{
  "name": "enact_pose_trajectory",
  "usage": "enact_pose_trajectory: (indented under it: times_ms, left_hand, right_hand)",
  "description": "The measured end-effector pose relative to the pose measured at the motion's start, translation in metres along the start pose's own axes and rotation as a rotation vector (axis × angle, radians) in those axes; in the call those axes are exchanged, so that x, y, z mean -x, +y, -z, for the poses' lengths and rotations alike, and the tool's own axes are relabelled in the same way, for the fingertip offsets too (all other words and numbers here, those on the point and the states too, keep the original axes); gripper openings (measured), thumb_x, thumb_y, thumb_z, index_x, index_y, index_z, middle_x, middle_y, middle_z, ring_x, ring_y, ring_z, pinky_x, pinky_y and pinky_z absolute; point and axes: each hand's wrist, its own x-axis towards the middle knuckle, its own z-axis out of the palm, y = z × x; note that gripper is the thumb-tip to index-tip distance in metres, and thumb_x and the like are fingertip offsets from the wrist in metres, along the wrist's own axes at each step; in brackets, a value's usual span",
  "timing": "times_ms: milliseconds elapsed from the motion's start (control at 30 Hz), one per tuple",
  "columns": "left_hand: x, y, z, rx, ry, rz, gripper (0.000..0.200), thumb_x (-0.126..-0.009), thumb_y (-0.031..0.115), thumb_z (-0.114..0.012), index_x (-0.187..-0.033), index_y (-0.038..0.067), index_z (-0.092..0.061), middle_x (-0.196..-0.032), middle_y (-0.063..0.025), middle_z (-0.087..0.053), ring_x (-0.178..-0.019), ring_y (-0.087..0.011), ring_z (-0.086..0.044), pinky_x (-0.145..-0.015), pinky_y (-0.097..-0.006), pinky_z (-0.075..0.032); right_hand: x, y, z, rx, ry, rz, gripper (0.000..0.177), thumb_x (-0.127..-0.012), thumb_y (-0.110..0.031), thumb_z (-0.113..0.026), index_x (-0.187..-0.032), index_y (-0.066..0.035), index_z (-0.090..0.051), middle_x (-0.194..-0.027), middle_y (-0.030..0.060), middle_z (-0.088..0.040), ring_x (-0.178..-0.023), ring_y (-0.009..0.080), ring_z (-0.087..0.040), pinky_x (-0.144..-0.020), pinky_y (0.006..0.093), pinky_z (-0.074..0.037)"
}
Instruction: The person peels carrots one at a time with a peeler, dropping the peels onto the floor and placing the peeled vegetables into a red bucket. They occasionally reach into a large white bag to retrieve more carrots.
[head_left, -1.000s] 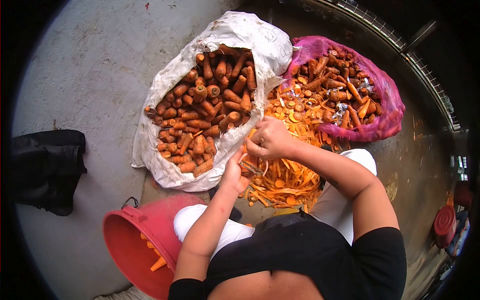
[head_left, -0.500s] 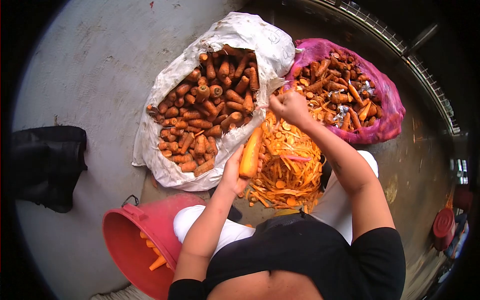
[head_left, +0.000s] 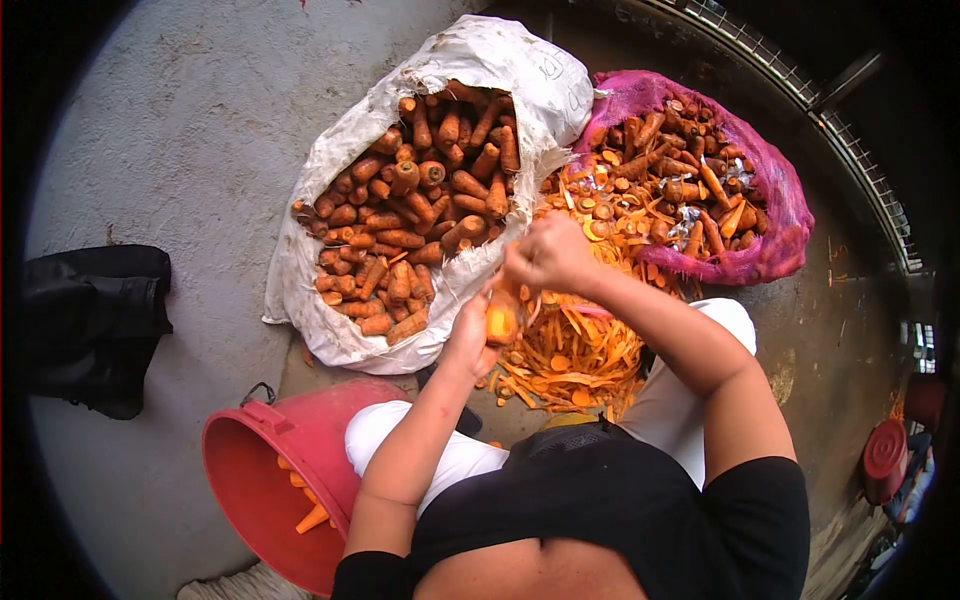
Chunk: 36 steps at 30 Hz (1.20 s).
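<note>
A peeled orange carrot (head_left: 502,323) lies in my left hand (head_left: 468,338), whose fingers are wrapped round it, with its blunt end toward me. My right hand (head_left: 552,253) is closed just above the carrot's far end. Whatever it grips is hidden by the fingers and blurred by motion. Below both hands spreads a heap of carrot peelings (head_left: 572,360) mixed with round cut ends. Just left of my hands, a white sack (head_left: 505,55) gapes open, full of unpeeled carrots (head_left: 400,238).
A pink mesh sack (head_left: 785,230) with carrots and scraps lies at the back right. A red bucket (head_left: 325,420) tipped toward me holds several peeled carrots (head_left: 312,518). Black cloth (head_left: 95,325) lies at far left. Another red container (head_left: 885,460) stands at far right.
My right hand has come down and left, from beside the white sack's edge to the carrot's far end. The carrot, still in my left hand, now points more away and looks shorter.
</note>
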Motion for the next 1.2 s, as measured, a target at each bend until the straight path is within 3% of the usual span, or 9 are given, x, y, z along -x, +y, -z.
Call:
enact_pose_trajectory:
  times_ms: [167, 333, 500, 633, 733, 933, 1000, 1067, 1200]
  left_hand:
    - [0.009, -0.002, 0.013, -0.074, -0.174, 0.103, 0.04, -0.1, 0.036, -0.037, -0.12, 0.003, -0.048, -0.086, -0.01, -0.06, -0.068, -0.0167, -0.06, -0.055, -0.0281, -0.051]
    - [0.006, 0.004, 0.018, 0.015, -0.193, 0.089, 0.041, -0.099, 0.037, -0.038, -0.119, 0.003, -0.049, -0.085, -0.0107, -0.06, -0.069, -0.0172, -0.061, -0.055, -0.0281, -0.052]
    - [-0.008, 0.005, 0.02, 0.06, -0.05, 0.052, 0.036, -0.098, 0.035, -0.042, -0.114, 0.005, -0.054, -0.091, -0.0084, -0.062, -0.078, -0.0165, -0.063, -0.066, -0.0283, -0.053]
    - [-0.011, 0.003, 0.018, 0.139, 0.003, 0.064, 0.032, -0.097, 0.032, -0.043, -0.114, 0.007, -0.054, -0.1, -0.0049, -0.062, -0.09, -0.0163, -0.062, -0.08, -0.0328, -0.052]
    - [-0.015, -0.002, 0.02, 0.168, -0.078, 0.05, 0.034, -0.097, 0.03, -0.042, -0.117, 0.004, -0.052, -0.104, -0.0065, -0.062, -0.094, -0.0169, -0.062, -0.084, -0.0328, -0.052]
    - [-0.004, -0.001, 0.015, 0.018, -0.155, 0.0, 0.036, -0.099, 0.032, -0.041, -0.119, 0.004, -0.05, -0.099, -0.009, -0.061, -0.079, -0.0187, -0.063, -0.064, -0.0321, -0.055]
    - [0.003, -0.006, 0.017, -0.048, -0.158, 0.048, 0.036, -0.099, 0.034, -0.04, -0.116, 0.004, -0.05, -0.093, -0.009, -0.061, -0.072, -0.0166, -0.062, -0.057, -0.0294, -0.053]
    - [0.01, -0.005, 0.012, -0.105, -0.128, 0.066, 0.038, -0.099, 0.035, -0.039, -0.116, 0.002, -0.049, -0.087, -0.0095, -0.06, -0.065, -0.0159, -0.061, -0.05, -0.0281, -0.051]
    - [0.012, 0.005, 0.011, -0.053, -0.147, 0.044, 0.041, -0.1, 0.034, -0.036, -0.119, 0.001, -0.049, -0.09, -0.0107, -0.06, -0.072, -0.0179, -0.061, -0.057, -0.0288, -0.052]
  right_hand:
    - [-0.018, 0.093, 0.023, 0.46, -0.029, -0.411, 0.048, -0.087, -0.036, -0.046, -0.052, -0.009, -0.064, -0.045, 0.0071, -0.055, -0.045, 0.0221, -0.056, -0.062, 0.0378, -0.048]
    - [-0.027, 0.067, 0.039, -0.045, 0.016, -0.692, 0.046, -0.087, -0.036, -0.047, -0.058, -0.009, -0.069, -0.048, 0.0065, -0.058, -0.04, 0.0156, -0.055, -0.047, 0.0331, -0.046]
    - [-0.016, 0.005, 0.021, -0.169, -0.021, -0.074, 0.034, -0.083, -0.025, -0.057, -0.053, -0.013, -0.065, -0.044, 0.0036, -0.052, -0.043, 0.017, -0.049, -0.05, 0.0325, -0.04]
    - [-0.004, -0.02, 0.008, -0.182, -0.048, 0.128, 0.033, -0.078, -0.024, -0.06, -0.047, -0.014, -0.059, -0.046, 0.0041, -0.05, -0.047, 0.023, -0.049, -0.053, 0.0359, -0.037]
    - [-0.001, -0.021, 0.006, -0.155, -0.034, 0.135, 0.035, -0.078, -0.024, -0.061, -0.045, -0.014, -0.056, -0.046, 0.0037, -0.05, -0.048, 0.0235, -0.048, -0.052, 0.0361, -0.036]
    - [-0.003, -0.001, 0.003, -0.164, -0.054, -0.01, 0.034, -0.079, -0.024, -0.057, -0.046, -0.015, -0.06, -0.041, 0.005, -0.047, -0.04, 0.0227, -0.046, -0.049, 0.0352, -0.041]
    - [-0.012, 0.029, 0.005, 0.118, 0.061, -0.06, 0.042, -0.083, -0.03, -0.053, -0.045, -0.012, -0.059, -0.039, 0.0055, -0.047, -0.036, 0.0269, -0.044, -0.055, 0.0379, -0.045]
    - [-0.016, 0.071, 0.012, 0.394, -0.023, -0.111, 0.048, -0.086, -0.029, -0.05, -0.04, -0.015, -0.047, -0.037, 0.002, -0.042, -0.037, 0.017, -0.041, -0.06, 0.0374, -0.044]
    - [-0.019, 0.091, 0.022, 0.458, 0.157, -0.395, 0.044, -0.086, -0.031, -0.048, -0.049, -0.013, -0.062, -0.042, 0.0053, -0.053, -0.04, 0.0216, -0.052, -0.055, 0.0351, -0.045]
